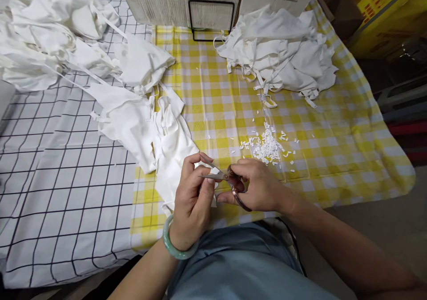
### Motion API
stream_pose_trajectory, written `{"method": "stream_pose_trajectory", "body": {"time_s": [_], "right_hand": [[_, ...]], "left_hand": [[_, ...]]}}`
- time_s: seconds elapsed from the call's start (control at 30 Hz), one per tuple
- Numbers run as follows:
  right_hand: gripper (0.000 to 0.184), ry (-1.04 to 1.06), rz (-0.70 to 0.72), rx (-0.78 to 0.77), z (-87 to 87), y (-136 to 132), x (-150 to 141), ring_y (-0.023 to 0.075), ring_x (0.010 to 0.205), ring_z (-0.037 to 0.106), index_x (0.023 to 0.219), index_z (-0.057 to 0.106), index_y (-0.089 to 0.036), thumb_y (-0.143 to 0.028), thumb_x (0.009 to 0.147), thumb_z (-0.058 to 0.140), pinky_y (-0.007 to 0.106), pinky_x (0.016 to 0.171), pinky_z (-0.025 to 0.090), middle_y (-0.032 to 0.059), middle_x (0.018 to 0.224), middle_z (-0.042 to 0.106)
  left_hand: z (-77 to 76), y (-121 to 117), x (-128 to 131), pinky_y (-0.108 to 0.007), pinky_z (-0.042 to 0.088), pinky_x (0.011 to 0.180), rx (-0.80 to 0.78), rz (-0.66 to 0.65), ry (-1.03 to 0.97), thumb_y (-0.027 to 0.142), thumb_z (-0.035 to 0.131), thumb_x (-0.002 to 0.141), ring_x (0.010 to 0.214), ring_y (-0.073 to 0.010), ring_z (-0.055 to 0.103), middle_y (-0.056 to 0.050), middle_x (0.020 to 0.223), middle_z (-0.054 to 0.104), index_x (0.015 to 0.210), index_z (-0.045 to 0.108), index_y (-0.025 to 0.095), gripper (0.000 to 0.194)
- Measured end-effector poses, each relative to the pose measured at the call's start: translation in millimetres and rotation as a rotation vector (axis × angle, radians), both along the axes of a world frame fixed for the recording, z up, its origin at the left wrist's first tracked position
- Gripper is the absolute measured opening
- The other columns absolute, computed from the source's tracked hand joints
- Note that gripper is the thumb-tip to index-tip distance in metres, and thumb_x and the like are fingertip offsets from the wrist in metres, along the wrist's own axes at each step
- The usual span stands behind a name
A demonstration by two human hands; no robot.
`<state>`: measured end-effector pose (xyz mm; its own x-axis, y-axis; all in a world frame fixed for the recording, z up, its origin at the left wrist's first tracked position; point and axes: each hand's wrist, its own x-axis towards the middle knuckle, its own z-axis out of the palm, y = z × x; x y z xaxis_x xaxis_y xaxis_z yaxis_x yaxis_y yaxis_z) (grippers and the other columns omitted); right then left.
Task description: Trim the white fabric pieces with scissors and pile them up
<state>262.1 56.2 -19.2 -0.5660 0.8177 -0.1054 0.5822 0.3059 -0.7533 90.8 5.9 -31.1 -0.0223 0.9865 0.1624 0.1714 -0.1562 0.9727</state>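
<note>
the right hand [260, 184] is closed round scissors [223, 176], their long axis pointing left, parted blades reaching over the pinched fingertips of the left hand [193, 193]. a white tab [215, 170] lies between the blades; white cloth [171, 140] lies beyond the left hand on the bench [316, 171]. fingers hide how the two join.
</note>
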Motion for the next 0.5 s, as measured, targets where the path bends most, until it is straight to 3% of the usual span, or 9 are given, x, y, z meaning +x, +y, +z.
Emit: {"method": "stream_pose_trajectory", "body": {"time_s": [0.33, 0.5], "right_hand": [[0.05, 0.021, -0.066, -0.034, -4.2, -3.2, 10.6, 0.0076, 0.049, 0.036, 0.054, 0.045, -0.019, -0.055, 0.072, 0.075, 0.023, 0.051, 0.028, -0.0056, 0.051, 0.043], [0.052, -0.017, -0.223, -0.06, -10.6, -10.8, 35.0, 0.0077, 0.05, 0.038, 0.052, 0.045, -0.018, -0.056, 0.072, 0.075, 0.022, 0.05, 0.027, -0.0047, 0.051, 0.045]], "left_hand": [[1.9, 5.0, 9.3, -0.04, 0.041, 0.097, 0.016, -0.042, 0.03, 0.019, 0.044, 0.098, 0.111, -0.0229, 0.047, -0.009, 0.098, 0.056, 0.089, 0.064, 0.021, 0.022], [7.1, 20.3, 27.2, -0.036, 0.042, 0.094, 0.013, -0.148, 0.086, 0.018, 0.044, 0.098, 0.111, -0.0218, 0.049, -0.008, 0.1, 0.055, 0.087, 0.063, 0.019, 0.022]]}}
